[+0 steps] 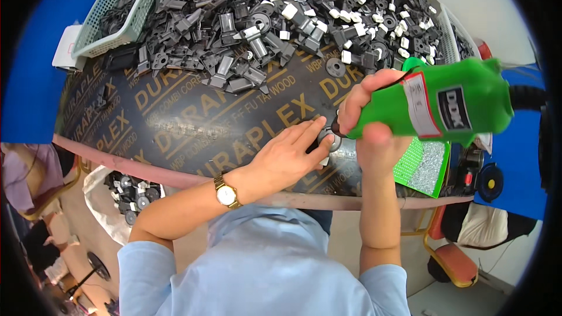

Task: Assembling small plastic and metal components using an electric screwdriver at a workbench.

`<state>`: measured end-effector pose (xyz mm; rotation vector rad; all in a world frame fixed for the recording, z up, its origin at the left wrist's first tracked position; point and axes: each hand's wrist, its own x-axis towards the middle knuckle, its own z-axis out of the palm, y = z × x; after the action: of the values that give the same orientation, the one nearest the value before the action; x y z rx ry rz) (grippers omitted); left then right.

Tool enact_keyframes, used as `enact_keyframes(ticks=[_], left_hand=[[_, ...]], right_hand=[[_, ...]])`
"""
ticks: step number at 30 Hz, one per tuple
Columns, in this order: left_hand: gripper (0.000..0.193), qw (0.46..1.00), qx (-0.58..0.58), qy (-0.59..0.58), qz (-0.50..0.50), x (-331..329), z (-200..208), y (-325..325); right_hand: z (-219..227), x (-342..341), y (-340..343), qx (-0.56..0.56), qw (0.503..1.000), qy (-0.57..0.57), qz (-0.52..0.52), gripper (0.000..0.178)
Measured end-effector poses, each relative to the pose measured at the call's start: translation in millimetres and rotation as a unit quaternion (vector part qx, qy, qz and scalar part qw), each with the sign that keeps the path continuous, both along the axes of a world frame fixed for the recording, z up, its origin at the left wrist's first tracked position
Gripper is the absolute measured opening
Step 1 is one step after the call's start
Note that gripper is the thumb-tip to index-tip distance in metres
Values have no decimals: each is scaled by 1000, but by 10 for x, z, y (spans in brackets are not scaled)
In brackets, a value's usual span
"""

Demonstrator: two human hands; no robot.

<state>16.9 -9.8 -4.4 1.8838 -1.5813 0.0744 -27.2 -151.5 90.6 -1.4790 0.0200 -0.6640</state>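
My right hand [374, 114] is wrapped round a green electric screwdriver [430, 105], which lies sideways with its tip end toward the left. That tip end meets a small round grey plastic part [332, 140] on the dark board. My left hand [284, 155] reaches in from the left, its fingertips and thumb closed on the same round part and steadying it against the board. Exactly where the bit touches the part is hidden by my fingers. A single loose black disc [335, 67] lies farther back on the board.
A large heap of black and white plastic parts [234, 35] covers the back of the table [193, 123]. At back left stands a pale green basket [120, 38]. A bright green tray of small metal screws [430, 167] sits at right. Below the left edge is a white sack [105, 205] of parts.
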Motion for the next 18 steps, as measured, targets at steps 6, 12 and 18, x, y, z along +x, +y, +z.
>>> enact_keyframes(ticks=[6, 12, 18], left_hand=[[48, 1000, -17, -24, 7, -21, -36, -38], [49, 998, -29, -41, 22, -47, -61, -61], [53, 998, 4, -44, 34, -64, 70, -2]], right_hand=[[-108, -10, 14, -19, 996, -11, -89, 70], [-24, -72, 48, -30, 993, -22, -115, 71], [-135, -392, -228, 36, 989, -97, -107, 80]])
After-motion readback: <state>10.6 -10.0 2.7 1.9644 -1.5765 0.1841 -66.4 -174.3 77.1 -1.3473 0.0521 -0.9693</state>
